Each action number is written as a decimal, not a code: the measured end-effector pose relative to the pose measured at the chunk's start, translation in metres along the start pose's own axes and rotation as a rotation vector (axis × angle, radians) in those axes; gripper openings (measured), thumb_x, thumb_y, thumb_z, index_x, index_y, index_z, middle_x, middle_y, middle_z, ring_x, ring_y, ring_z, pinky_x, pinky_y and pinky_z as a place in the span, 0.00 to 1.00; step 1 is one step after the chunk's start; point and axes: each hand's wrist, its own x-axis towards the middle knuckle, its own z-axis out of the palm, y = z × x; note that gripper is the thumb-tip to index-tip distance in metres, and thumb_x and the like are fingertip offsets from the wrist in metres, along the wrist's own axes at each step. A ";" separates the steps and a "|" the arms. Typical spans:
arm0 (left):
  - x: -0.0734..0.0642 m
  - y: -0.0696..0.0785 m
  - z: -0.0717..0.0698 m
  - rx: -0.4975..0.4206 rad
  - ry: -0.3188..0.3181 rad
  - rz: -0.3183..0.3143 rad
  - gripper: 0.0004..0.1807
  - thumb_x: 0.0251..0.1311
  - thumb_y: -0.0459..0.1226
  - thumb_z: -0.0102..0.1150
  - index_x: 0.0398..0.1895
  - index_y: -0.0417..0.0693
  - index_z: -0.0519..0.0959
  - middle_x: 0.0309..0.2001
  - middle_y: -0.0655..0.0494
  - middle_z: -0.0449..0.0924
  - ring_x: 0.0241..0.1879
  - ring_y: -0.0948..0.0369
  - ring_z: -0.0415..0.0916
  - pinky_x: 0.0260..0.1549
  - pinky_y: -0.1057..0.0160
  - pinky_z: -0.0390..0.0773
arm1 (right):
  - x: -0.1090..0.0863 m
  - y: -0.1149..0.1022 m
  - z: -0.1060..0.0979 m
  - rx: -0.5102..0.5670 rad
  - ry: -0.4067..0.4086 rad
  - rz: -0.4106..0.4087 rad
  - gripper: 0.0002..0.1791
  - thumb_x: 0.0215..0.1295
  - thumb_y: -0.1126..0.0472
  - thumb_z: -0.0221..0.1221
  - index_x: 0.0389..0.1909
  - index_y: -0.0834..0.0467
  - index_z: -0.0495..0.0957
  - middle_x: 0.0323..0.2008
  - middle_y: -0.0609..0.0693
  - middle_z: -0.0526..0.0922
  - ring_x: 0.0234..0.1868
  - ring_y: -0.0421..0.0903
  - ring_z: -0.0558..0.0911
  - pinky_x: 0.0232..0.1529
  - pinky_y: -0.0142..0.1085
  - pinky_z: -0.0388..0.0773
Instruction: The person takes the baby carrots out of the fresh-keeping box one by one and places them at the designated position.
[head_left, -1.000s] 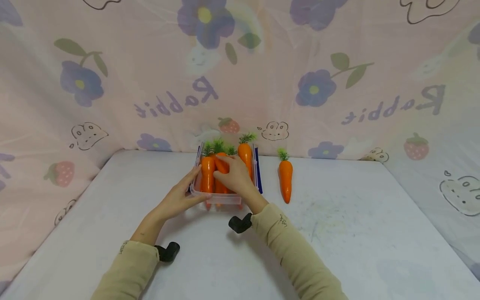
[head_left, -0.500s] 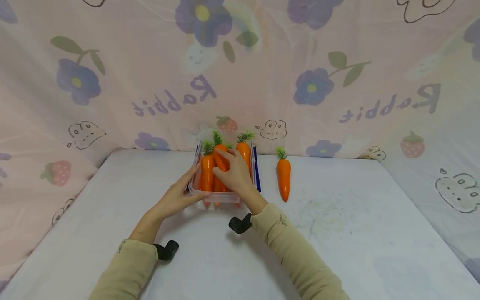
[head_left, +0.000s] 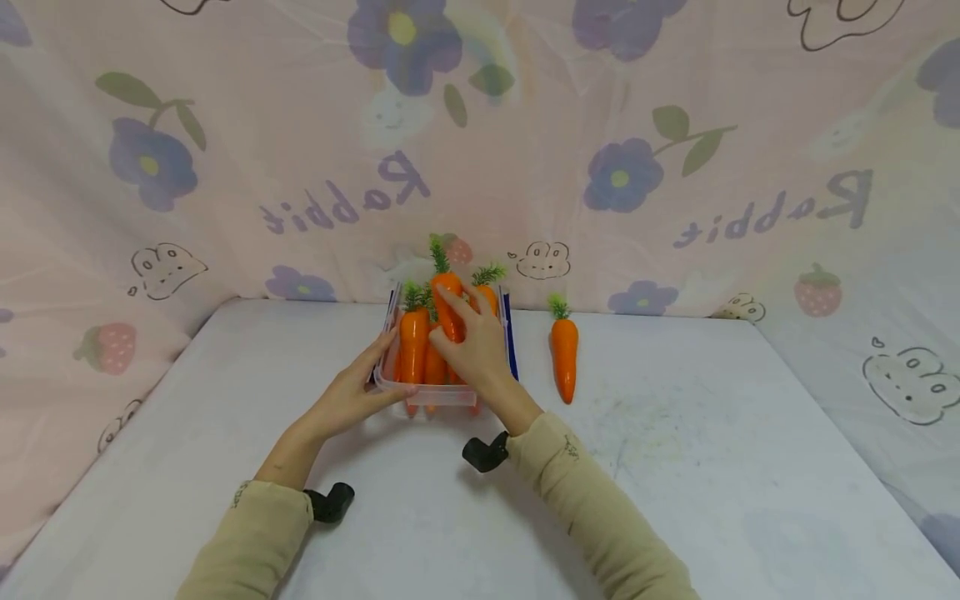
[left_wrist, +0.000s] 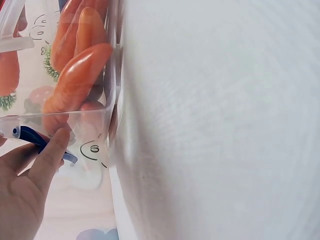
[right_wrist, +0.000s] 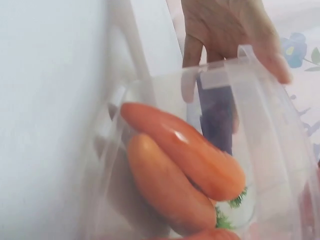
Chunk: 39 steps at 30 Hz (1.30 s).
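Higher than before, one carrot (head_left: 450, 312) rises from the clear box (head_left: 442, 395), pinched by fingers (head_left: 459, 305) of the right hand (head_left: 482, 346).
Left hand (head_left: 341, 406), fingers spread, touches the box's left side; more carrots (head_left: 413, 346) lie inside, another carrot (head_left: 565, 358) right of the box on the tabletop (head_left: 675, 450).

Left hand (right_wrist: 225, 25), 1: fingers reached to the clear box (right_wrist: 262, 110). Dark blue strip (right_wrist: 217, 117), 1: stood beside the fingers. Orange carrots (right_wrist: 185, 155), 2: lay inside, below the fingertips in view; 1 more (right_wrist: 215, 235) showed partly, farther below them. Flowered cloth (right_wrist: 300, 82), 1: hung right of the fingers.
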 end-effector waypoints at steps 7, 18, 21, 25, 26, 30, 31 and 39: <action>0.000 0.002 0.000 0.032 -0.009 -0.004 0.49 0.59 0.50 0.63 0.77 0.57 0.44 0.77 0.43 0.39 0.72 0.39 0.47 0.62 0.37 0.63 | -0.001 0.009 -0.017 -0.011 0.052 -0.005 0.29 0.57 0.61 0.60 0.63 0.51 0.74 0.67 0.60 0.66 0.52 0.60 0.78 0.46 0.51 0.80; 0.000 0.001 0.000 0.029 -0.011 -0.006 0.50 0.59 0.50 0.63 0.77 0.57 0.44 0.77 0.43 0.38 0.72 0.38 0.47 0.63 0.37 0.63 | -0.004 0.023 -0.042 -0.052 0.088 0.024 0.29 0.57 0.62 0.59 0.63 0.51 0.74 0.67 0.58 0.66 0.49 0.58 0.79 0.41 0.46 0.82; 0.000 0.000 0.000 0.023 -0.010 -0.006 0.50 0.59 0.50 0.63 0.77 0.58 0.43 0.77 0.43 0.38 0.72 0.38 0.46 0.62 0.37 0.64 | -0.005 0.027 -0.049 -0.046 0.097 0.031 0.29 0.57 0.63 0.60 0.63 0.52 0.74 0.67 0.59 0.65 0.47 0.57 0.78 0.42 0.46 0.81; 0.000 -0.001 0.000 0.023 -0.013 -0.008 0.50 0.59 0.51 0.63 0.77 0.58 0.43 0.77 0.43 0.38 0.72 0.38 0.46 0.62 0.36 0.63 | -0.009 0.034 -0.057 -0.027 0.099 0.063 0.30 0.57 0.63 0.60 0.64 0.53 0.73 0.67 0.60 0.64 0.39 0.53 0.77 0.37 0.42 0.82; 0.000 -0.001 0.000 0.027 -0.015 -0.010 0.50 0.60 0.51 0.62 0.77 0.58 0.43 0.77 0.43 0.38 0.72 0.38 0.47 0.62 0.36 0.63 | -0.010 0.036 -0.059 -0.031 0.103 0.071 0.30 0.57 0.63 0.61 0.64 0.52 0.73 0.67 0.59 0.64 0.39 0.52 0.77 0.37 0.42 0.82; -0.001 -0.002 0.000 0.046 -0.015 -0.022 0.49 0.60 0.52 0.62 0.77 0.59 0.42 0.77 0.43 0.39 0.72 0.37 0.48 0.62 0.35 0.62 | -0.013 0.045 -0.066 -0.069 0.129 0.077 0.29 0.57 0.62 0.61 0.63 0.53 0.74 0.66 0.60 0.66 0.38 0.52 0.78 0.36 0.42 0.82; -0.001 -0.002 0.000 0.050 -0.015 -0.022 0.49 0.60 0.52 0.62 0.77 0.59 0.42 0.77 0.43 0.39 0.72 0.37 0.48 0.62 0.35 0.62 | -0.014 0.047 -0.067 -0.080 0.138 0.073 0.29 0.57 0.62 0.61 0.63 0.54 0.74 0.65 0.60 0.67 0.38 0.53 0.78 0.36 0.43 0.82; 0.000 0.000 0.000 0.050 -0.016 -0.019 0.49 0.60 0.52 0.62 0.77 0.58 0.43 0.77 0.43 0.38 0.72 0.38 0.47 0.63 0.37 0.61 | -0.021 0.063 -0.080 -0.089 0.184 0.120 0.29 0.55 0.63 0.62 0.61 0.54 0.75 0.64 0.61 0.68 0.48 0.59 0.78 0.47 0.49 0.82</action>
